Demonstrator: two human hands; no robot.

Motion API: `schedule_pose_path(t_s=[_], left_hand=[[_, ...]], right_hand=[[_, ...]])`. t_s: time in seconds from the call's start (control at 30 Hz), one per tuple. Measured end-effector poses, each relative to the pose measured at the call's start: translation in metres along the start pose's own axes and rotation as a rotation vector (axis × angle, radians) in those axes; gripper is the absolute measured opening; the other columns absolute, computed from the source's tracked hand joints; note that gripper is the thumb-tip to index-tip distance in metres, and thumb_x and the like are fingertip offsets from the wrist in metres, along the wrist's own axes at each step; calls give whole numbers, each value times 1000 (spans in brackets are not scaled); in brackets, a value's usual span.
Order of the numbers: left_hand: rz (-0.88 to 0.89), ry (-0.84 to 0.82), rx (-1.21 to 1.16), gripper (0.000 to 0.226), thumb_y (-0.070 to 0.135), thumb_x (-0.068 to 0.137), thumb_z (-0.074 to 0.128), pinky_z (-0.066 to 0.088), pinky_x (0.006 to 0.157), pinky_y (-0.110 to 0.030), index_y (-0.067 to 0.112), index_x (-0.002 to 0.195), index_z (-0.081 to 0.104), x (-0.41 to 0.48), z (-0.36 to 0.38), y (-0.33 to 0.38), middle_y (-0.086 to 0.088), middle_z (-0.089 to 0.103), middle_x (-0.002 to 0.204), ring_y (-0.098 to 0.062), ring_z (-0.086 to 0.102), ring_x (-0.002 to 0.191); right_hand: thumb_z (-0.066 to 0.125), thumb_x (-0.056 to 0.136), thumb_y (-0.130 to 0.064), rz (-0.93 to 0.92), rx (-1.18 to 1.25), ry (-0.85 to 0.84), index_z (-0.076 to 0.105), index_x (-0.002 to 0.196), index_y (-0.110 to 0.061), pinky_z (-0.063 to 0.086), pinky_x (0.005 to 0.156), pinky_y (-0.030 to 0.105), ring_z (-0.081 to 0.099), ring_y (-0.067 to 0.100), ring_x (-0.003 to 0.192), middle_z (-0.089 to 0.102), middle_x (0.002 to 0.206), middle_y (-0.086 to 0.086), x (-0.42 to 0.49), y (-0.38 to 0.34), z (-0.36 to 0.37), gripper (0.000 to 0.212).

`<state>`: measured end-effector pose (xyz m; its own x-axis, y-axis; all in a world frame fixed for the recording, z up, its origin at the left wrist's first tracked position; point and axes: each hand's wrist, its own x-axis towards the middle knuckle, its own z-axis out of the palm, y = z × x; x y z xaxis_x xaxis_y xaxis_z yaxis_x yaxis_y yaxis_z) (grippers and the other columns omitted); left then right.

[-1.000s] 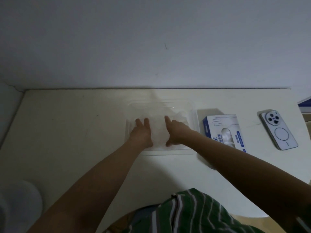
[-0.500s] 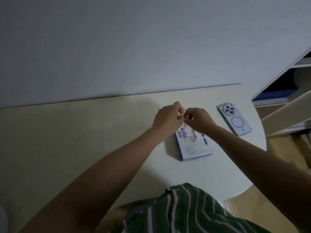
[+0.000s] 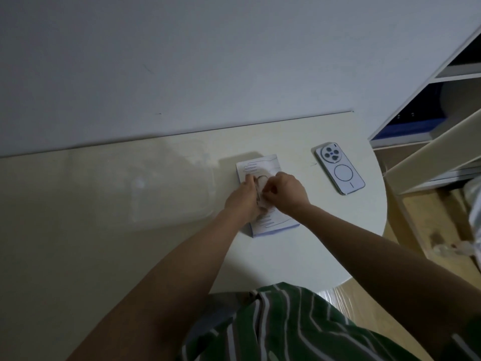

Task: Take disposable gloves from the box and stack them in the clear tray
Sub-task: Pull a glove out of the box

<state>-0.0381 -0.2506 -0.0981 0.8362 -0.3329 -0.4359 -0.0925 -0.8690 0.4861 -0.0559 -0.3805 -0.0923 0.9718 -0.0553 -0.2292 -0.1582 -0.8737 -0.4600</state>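
The white and blue glove box lies flat on the table, right of centre. My left hand rests on the box's left side with its fingers stretched along the top. My right hand is over the slot in the middle of the box, and its curled fingertips pinch a thin translucent glove there. The clear tray sits to the left of the box. It is blurred and faint, and I cannot make out what is inside it.
A pale phone lies face down to the right of the box. The table's rounded right edge is close by, with a white shelf unit and wooden floor beyond. A wall runs along the table's far edge.
Both hands left the tray and came to the glove box. My view swung right, so the tray now sits at the left. The left hand's fingers have flattened onto the box.
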Motion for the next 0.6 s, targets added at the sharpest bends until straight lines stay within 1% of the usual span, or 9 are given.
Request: schedule_pose_path(t_s=[0.07, 0.13, 0.2, 0.3, 0.37, 0.43, 0.47, 0.53, 0.6], left_hand=[[-22, -10, -23, 76, 29, 75, 80, 49, 78, -38, 14, 128, 27, 2, 0, -1, -6, 55, 118, -28, 60, 98], [-47, -26, -28, 79, 30, 73, 81, 50, 79, -39, 17, 128, 26, 4, 0, -1, -5, 55, 117, -27, 60, 98], [-64, -35, -32, 82, 31, 71, 82, 50, 80, -39, 18, 128, 25, 5, 0, 0, -5, 55, 117, -27, 60, 98], [-66, -35, -32, 86, 34, 70, 84, 49, 80, -38, 17, 129, 25, 7, 1, 1, -5, 55, 119, -28, 60, 100], [-70, -39, -33, 87, 34, 69, 84, 49, 82, -38, 17, 130, 24, 7, 1, 1, -5, 55, 121, -28, 60, 101], [-75, -48, -25, 87, 33, 69, 84, 50, 84, -39, 16, 130, 24, 8, 0, 1, -6, 55, 122, -28, 60, 103], [-79, -56, -17, 87, 32, 70, 83, 50, 85, -40, 16, 131, 23, 8, 0, 1, -6, 55, 122, -28, 60, 103], [-87, -72, -2, 88, 32, 70, 83, 50, 86, -40, 15, 132, 22, 9, -1, 2, -5, 54, 124, -28, 60, 104], [-91, -82, 7, 89, 33, 71, 83, 49, 86, -39, 15, 133, 22, 8, -2, 3, -4, 53, 125, -27, 59, 105]], right_hand=[[72, 83, -21, -29, 170, 18, 74, 87, -14, 48, 72, 25, 59, 14, 81, 60, 92, 1, 2, 3, -10, 9], [74, 83, -20, -27, 334, 101, 73, 85, -14, 49, 72, 21, 60, 11, 79, 63, 91, 0, 3, 7, -20, 6], [71, 85, -19, -5, 466, 150, 70, 90, -15, 47, 72, 18, 62, 11, 82, 65, 95, 0, 3, 12, -27, 7], [68, 89, -25, 42, 502, -21, 63, 110, -10, 52, 77, 27, 59, 16, 90, 63, 105, 4, 2, 19, -29, 26], [66, 90, -26, 48, 441, -93, 66, 94, -7, 50, 72, 32, 58, 17, 78, 65, 88, 8, 2, 19, -28, 19], [66, 90, -26, 31, 500, -15, 63, 76, -13, 47, 66, 28, 57, 14, 66, 63, 72, 2, 4, 16, -33, 19], [66, 90, -27, 27, 565, 42, 61, 73, -14, 46, 65, 26, 55, 13, 65, 62, 69, 0, 5, 15, -38, 22], [65, 92, -29, 15, 685, 121, 59, 73, -7, 44, 67, 30, 52, 15, 66, 60, 69, 8, 8, 13, -48, 29], [62, 94, -30, 9, 745, 146, 55, 71, -7, 41, 67, 33, 49, 16, 66, 56, 69, 12, 9, 11, -55, 33]])
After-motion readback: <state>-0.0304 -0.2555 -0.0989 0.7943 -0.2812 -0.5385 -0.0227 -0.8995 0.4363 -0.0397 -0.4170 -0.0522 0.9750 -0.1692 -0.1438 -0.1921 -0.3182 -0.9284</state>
